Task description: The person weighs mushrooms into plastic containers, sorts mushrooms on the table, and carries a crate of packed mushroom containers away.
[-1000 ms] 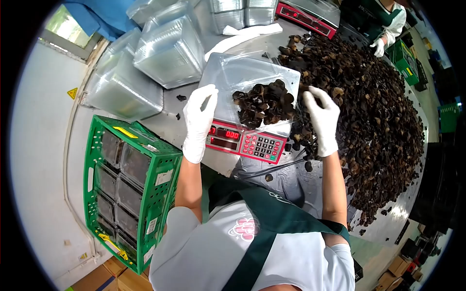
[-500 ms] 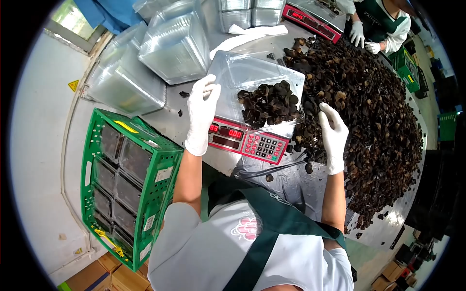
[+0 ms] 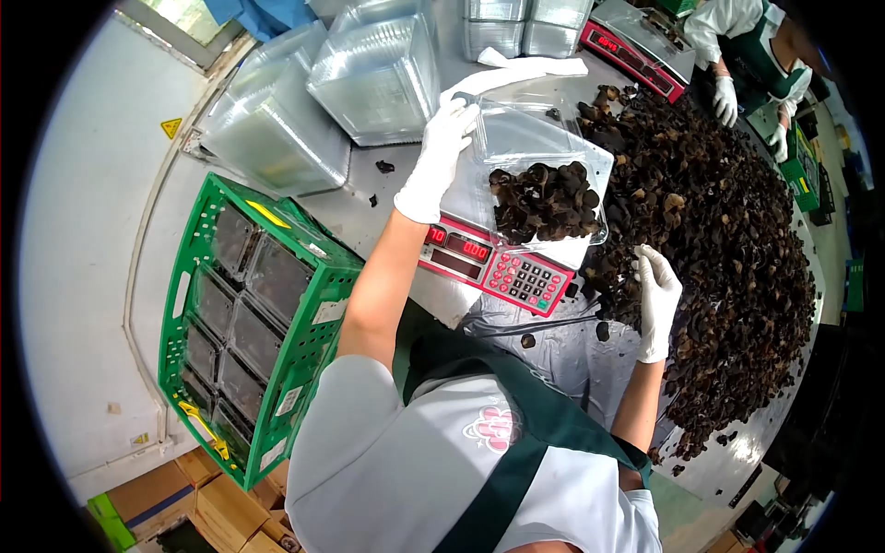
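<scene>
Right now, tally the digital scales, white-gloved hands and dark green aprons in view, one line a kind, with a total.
Red digital scales: 2
Own white-gloved hands: 2
Co-worker's white-gloved hands: 2
Dark green aprons: 2
Total: 8

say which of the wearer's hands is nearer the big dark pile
Right. The right hand overlaps the left edge of the dark pile in view; the left hand is across the near scale from it.
</scene>
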`<move>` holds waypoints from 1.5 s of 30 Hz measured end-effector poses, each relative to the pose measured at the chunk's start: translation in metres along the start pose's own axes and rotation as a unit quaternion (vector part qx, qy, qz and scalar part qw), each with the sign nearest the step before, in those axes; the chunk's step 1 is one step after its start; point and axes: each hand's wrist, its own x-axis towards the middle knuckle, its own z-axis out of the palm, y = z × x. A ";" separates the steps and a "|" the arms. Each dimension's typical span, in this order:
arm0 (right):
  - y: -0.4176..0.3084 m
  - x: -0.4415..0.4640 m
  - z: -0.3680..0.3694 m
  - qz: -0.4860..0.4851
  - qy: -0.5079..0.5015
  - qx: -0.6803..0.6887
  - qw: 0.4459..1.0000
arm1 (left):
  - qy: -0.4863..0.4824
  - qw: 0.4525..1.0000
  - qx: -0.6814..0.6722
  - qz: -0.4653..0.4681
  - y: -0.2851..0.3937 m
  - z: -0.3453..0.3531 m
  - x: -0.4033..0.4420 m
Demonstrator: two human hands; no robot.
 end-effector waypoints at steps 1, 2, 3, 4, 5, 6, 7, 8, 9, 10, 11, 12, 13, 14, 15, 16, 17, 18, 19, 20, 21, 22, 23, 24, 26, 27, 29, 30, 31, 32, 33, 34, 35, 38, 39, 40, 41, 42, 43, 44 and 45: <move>0.003 0.002 0.001 -0.011 -0.011 0.004 1.000 | -0.001 1.000 -0.001 0.002 0.003 0.003 -0.004; 0.002 0.002 0.003 -0.008 -0.019 0.012 1.000 | 0.012 0.998 -0.040 0.050 0.005 0.006 -0.010; -0.001 0.002 0.006 -0.007 -0.025 0.021 0.999 | 0.024 0.992 -0.079 0.099 0.010 0.011 -0.018; -0.005 0.004 0.010 0.003 -0.027 0.004 1.000 | 0.025 0.987 -0.075 0.137 0.011 0.014 -0.029; -0.006 0.005 0.014 0.005 -0.038 0.024 0.999 | 0.021 0.987 -0.078 0.136 0.009 0.014 -0.044; -0.009 0.006 0.017 0.005 -0.048 0.050 0.998 | -0.007 0.985 -0.005 0.174 0.007 0.012 -0.062; -0.011 0.009 0.019 0.005 -0.059 0.076 0.995 | -0.035 0.974 0.068 0.212 0.005 0.010 -0.081; -0.007 0.014 0.021 0.007 -0.075 0.090 0.993 | -0.019 0.953 0.169 0.250 -0.002 0.011 -0.099; -0.007 0.016 0.023 0.006 -0.075 0.091 0.993 | -0.002 0.919 0.270 0.286 -0.012 0.011 -0.115; -0.008 0.017 0.025 0.022 -0.103 0.098 0.990 | 0.015 0.892 0.327 0.312 -0.022 0.008 -0.124; -0.009 0.019 0.027 0.039 -0.132 0.103 0.985 | 0.033 0.860 0.381 0.336 -0.033 0.006 -0.132; -0.016 0.019 0.032 0.063 -0.140 0.062 0.986 | 0.045 0.884 0.372 0.279 -0.041 0.007 -0.142; -0.026 0.017 0.039 0.067 -0.139 0.025 0.988 | 0.057 0.949 0.259 0.170 -0.048 0.012 -0.152; -0.023 0.019 0.042 0.062 -0.154 0.037 0.985 | 0.054 0.967 0.222 0.116 -0.056 0.011 -0.157; -0.019 0.021 0.044 0.056 -0.168 0.049 0.983 | 0.050 0.980 0.182 0.062 -0.057 0.011 -0.160; -0.016 0.024 0.045 0.053 -0.170 0.046 0.983 | 0.024 0.995 0.082 -0.054 -0.056 0.010 -0.160; -0.014 0.027 0.044 0.075 -0.181 0.057 0.979 | 0.025 0.995 0.079 -0.051 -0.054 0.011 -0.159; -0.014 0.028 0.043 0.096 -0.190 0.068 0.975 | 0.003 0.995 0.062 -0.074 -0.052 0.010 -0.158; -0.014 0.028 0.042 0.093 -0.191 0.067 0.975 | -0.020 0.994 0.045 -0.098 -0.051 0.010 -0.157; -0.015 0.027 0.041 0.093 -0.204 0.068 0.972 | -0.024 0.996 0.046 -0.066 -0.054 0.011 -0.156; -0.015 0.026 0.040 0.091 -0.218 0.070 0.969 | -0.025 0.997 0.045 -0.063 -0.055 0.010 -0.155; -0.012 0.026 0.037 0.086 -0.228 0.070 0.967 | -0.031 0.998 0.032 -0.051 -0.057 0.009 -0.153; -0.010 0.024 0.036 0.083 -0.238 0.081 0.964 | -0.036 0.998 0.018 -0.040 -0.059 0.008 -0.152; -0.006 0.022 0.035 0.075 -0.234 0.088 0.965 | -0.037 0.998 0.018 -0.040 -0.062 0.006 -0.151; 0.000 0.016 0.036 0.062 -0.220 0.095 0.969 | -0.052 0.999 0.002 -0.004 -0.063 0.004 -0.149; 0.001 0.012 0.037 0.057 -0.210 0.094 0.971 | -0.054 0.999 0.002 -0.003 -0.062 0.005 -0.149; 0.006 0.007 0.038 0.043 -0.194 0.096 0.975 | -0.054 0.999 0.002 0.001 -0.060 0.006 -0.150; 0.008 0.005 0.039 0.038 -0.188 0.093 0.977 | -0.054 0.999 0.001 0.003 -0.060 0.005 -0.149; 0.008 0.002 0.040 0.033 -0.184 0.090 0.978 | -0.065 0.998 -0.007 0.013 -0.060 0.003 -0.150; 0.008 -0.003 0.041 0.031 -0.185 0.090 0.978 | -0.077 0.997 -0.015 0.022 -0.061 0.001 -0.150; 0.004 -0.008 0.043 0.014 -0.177 0.097 0.979 | -0.076 0.997 -0.015 0.024 -0.061 -0.002 -0.151; 0.002 -0.012 0.043 -0.005 -0.170 0.104 0.980 | -0.070 0.997 0.011 0.035 -0.061 -0.005 -0.151; 0.008 -0.014 0.043 -0.024 -0.184 0.123 0.975 | -0.061 0.996 0.037 0.047 -0.060 -0.008 -0.151; -0.016 -0.037 0.046 -0.034 -0.193 0.088 0.977 | -0.054 0.965 0.145 0.210 -0.046 -0.026 -0.156; -0.021 -0.045 0.051 -0.043 -0.204 0.087 0.974 | -0.036 0.982 0.049 0.176 -0.041 -0.026 -0.160; -0.022 -0.052 0.059 -0.069 -0.212 0.074 0.972 | -0.014 0.987 -0.056 0.148 -0.037 -0.025 -0.163; -0.023 -0.058 0.066 -0.095 -0.215 0.061 0.970 | 0.014 0.979 -0.158 0.125 -0.032 -0.025 -0.166; -0.036 -0.070 0.075 -0.149 -0.230 0.021 0.962 | 0.069 0.973 -0.180 0.124 -0.020 -0.035 -0.168; -0.056 -0.083 0.081 -0.223 -0.273 -0.059 0.934 | 0.118 0.964 -0.204 0.121 -0.004 -0.041 -0.171; -0.066 -0.092 0.090 -0.247 -0.312 -0.056 0.915 | 0.180 0.938 -0.258 0.145 0.016 -0.048 -0.174; -0.072 -0.098 0.096 -0.270 -0.348 -0.054 0.896 | 0.178 0.940 -0.202 0.211 0.026 -0.073 -0.173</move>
